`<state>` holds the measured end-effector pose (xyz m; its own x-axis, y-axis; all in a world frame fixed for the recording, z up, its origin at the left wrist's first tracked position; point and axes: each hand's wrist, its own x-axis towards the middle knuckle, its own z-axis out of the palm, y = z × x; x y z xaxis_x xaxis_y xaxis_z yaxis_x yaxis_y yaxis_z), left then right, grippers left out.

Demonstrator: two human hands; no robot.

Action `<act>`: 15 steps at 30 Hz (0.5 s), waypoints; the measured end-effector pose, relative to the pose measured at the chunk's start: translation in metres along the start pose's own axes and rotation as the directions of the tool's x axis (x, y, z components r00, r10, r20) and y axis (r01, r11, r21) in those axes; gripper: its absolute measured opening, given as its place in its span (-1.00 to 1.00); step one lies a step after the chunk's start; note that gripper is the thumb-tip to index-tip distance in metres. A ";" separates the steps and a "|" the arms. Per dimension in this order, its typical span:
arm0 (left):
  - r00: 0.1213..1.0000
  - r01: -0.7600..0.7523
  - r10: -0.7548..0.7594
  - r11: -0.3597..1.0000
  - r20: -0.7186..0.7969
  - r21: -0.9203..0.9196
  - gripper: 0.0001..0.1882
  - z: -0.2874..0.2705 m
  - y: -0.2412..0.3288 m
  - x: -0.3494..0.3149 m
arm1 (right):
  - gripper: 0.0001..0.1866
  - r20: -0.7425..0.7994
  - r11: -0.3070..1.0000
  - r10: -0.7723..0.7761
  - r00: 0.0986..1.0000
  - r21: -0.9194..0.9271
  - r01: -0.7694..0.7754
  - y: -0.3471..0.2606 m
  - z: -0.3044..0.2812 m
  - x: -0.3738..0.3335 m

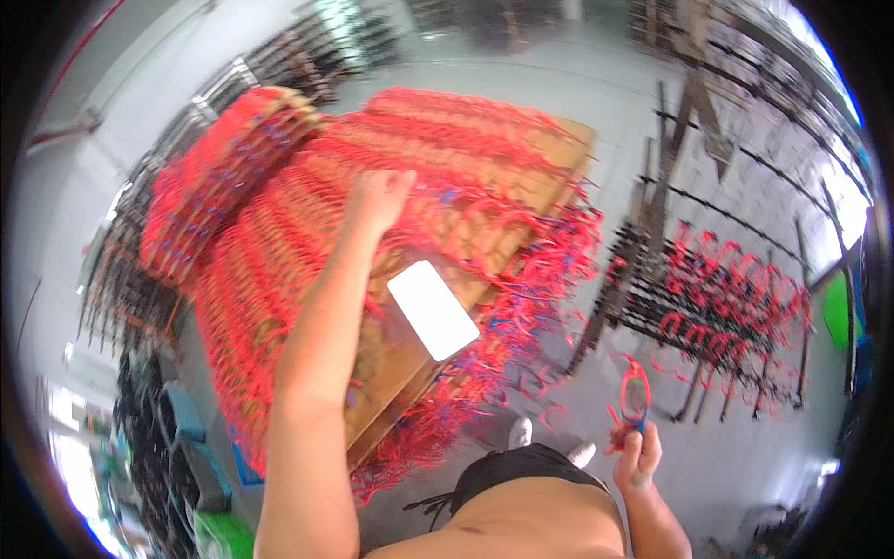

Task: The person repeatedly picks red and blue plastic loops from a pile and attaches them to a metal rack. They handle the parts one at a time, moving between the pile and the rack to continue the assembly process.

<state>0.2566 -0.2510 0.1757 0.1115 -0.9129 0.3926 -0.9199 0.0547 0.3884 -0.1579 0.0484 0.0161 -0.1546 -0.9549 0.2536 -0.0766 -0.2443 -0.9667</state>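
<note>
My right hand (638, 456) is at the lower right, beside my body. Its fingers are closed on the blue end of a red oval loop (635, 393), which stands upright above them. My left arm reaches far over a wooden table (391, 401). At its end my left hand (380, 198) is curled just above rows of red loops (279, 224) with small blue parts. Whatever its fingers hold, if anything, is too blurred to make out. A plain white rounded rectangle (433, 310) lies on the table near my left forearm.
A thick stack of red pieces (219, 186) stands at the table's far left. Loose red loops (549, 252) hang over its right edge, and some lie on the floor. To the right, a dark metal rack (717, 326) carries more loops. A green bin (223, 533) sits lower left.
</note>
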 end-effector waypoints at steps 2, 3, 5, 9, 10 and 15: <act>0.995 -0.021 0.003 0.983 0.098 0.183 -0.35 0.016 -0.017 0.017 | -0.65 -0.104 0.996 -0.015 0.995 -0.085 0.006 0.012 0.003 0.001; 0.988 -0.005 -0.026 0.981 0.152 0.196 -0.39 0.022 -0.018 0.021 | -0.59 -0.168 0.992 -0.039 0.985 -0.129 0.017 0.017 0.006 0.008; 0.974 0.029 -0.050 0.995 0.223 0.096 -0.49 0.034 -0.033 0.027 | -0.56 -0.385 0.996 -0.031 0.922 0.064 0.060 0.022 0.013 0.030; 0.976 0.207 -0.151 0.864 0.155 -0.458 -0.65 0.045 -0.042 0.031 | -0.56 -0.516 0.983 -0.019 0.857 0.146 0.110 0.046 0.008 0.088; 0.982 0.187 -0.163 0.803 0.094 -0.566 -0.65 0.037 -0.058 0.035 | -0.55 -0.564 0.989 0.051 0.824 0.141 0.036 0.050 0.015 0.105; 0.968 0.134 -0.248 0.417 0.029 -0.899 -0.59 0.020 -0.064 0.030 | -0.52 -0.625 0.977 0.214 0.751 0.126 -0.174 0.102 0.001 0.117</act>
<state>0.3115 -0.2897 0.1460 0.3255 -0.9091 0.2598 -0.0304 0.2645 0.9639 -0.1829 -0.0884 -0.0526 -0.7483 -0.6633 0.0057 0.0759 -0.0942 -0.9927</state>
